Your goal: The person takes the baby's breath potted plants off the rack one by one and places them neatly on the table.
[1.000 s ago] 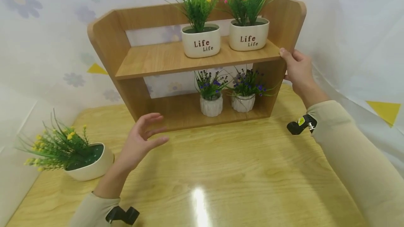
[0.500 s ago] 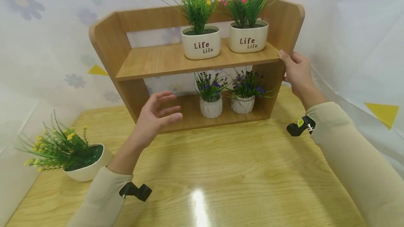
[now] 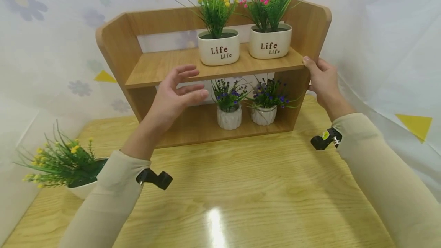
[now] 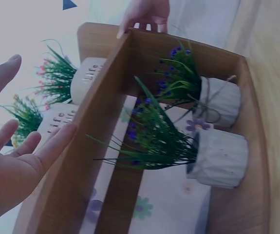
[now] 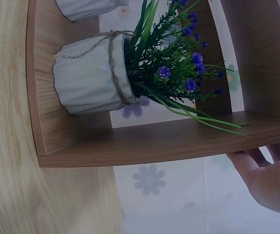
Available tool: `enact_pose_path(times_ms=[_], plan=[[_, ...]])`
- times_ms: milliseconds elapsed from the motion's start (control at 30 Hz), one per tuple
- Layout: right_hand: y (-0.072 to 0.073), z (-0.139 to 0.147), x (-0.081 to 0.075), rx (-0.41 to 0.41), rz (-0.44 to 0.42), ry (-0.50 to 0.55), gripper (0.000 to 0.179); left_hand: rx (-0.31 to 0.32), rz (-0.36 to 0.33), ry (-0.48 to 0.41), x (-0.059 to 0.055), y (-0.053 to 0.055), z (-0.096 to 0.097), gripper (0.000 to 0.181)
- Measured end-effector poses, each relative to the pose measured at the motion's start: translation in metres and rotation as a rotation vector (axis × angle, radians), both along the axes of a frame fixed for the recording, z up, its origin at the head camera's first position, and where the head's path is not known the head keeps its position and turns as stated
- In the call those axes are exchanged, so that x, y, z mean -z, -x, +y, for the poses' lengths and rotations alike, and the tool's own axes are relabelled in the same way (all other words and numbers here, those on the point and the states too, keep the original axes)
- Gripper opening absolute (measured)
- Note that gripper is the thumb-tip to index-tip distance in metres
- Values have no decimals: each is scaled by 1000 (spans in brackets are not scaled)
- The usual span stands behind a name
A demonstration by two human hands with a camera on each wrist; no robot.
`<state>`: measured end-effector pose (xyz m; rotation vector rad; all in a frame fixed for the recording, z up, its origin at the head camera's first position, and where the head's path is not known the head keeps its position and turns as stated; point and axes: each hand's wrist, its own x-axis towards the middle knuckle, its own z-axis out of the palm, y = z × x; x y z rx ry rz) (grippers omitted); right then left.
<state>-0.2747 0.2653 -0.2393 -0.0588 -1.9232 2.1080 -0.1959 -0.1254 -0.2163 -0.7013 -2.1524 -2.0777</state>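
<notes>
A two-tier wooden shelf (image 3: 165, 63) stands on the table. My right hand (image 3: 324, 83) grips its right side panel, the thumb at the front edge by the upper board and the fingers behind. In front of the left half, my left hand (image 3: 175, 97) hovers with fingers spread, overlapping the upper board's edge in the head view; nothing is in it. On the upper board sit a white pot with yellow flowers (image 3: 219, 51) and one with pink flowers (image 3: 270, 44). Below are two small ribbed white pots (image 3: 229, 118) with purple flowers, one tied with twine (image 5: 113, 63).
At the table's left, a white pot with yellow flowers (image 3: 80, 190) lies tipped toward the left, partly hidden by my left sleeve (image 3: 113, 186). The wooden table (image 3: 241, 186) extends in front of the shelf. Flower-patterned white sheeting (image 3: 79, 56) hangs behind and at the sides.
My left hand has risen and shifted right, from beside the shelf's lower left corner up to the upper board's height. The right hand keeps its grip, and the pots stay put.
</notes>
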Motion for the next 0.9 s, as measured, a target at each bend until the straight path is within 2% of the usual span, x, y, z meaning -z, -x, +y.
enact_pose_path(times_ms=[233,333,467,667,767,900], plan=[[0,1,0,-5,3,-3,38,-11,24,-67,-33,24,10,62],[0,2,0,-3,2,-12,39,-31,-5,-102,-45,34,12,61],[0,2,0,2,1,-30,38,-60,-28,-91,-57,45,14,62],[1,2,1,7,15,-13,33,-136,-71,1,-68,67,13,69],[2,2,1,5,25,1,31,-177,-107,58,-70,76,13,72],[1,2,2,11,30,4,31,-198,-143,102,-70,88,15,76]])
